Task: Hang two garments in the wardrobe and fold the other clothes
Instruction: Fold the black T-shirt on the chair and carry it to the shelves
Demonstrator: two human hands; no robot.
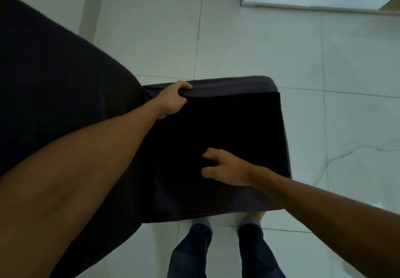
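At frame centre, my left hand (172,100) pinches the garment's (227,126) far edge (to keep it taut); my right hand (225,169) lies spread on it, flattening the fold.

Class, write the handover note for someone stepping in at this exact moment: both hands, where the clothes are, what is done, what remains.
Left hand: grips the far edge of the dark garment, fingers curled over the fold.
Right hand: open, fingers spread on the near part of the garment.
The garment lies on the corner of a dark covered surface, over the tiled floor.
Done: the garment looks partly folded into a rough rectangle.
Left: finish this fold. No hung garments or other clothes are identifiable here, so their state cannot be told.
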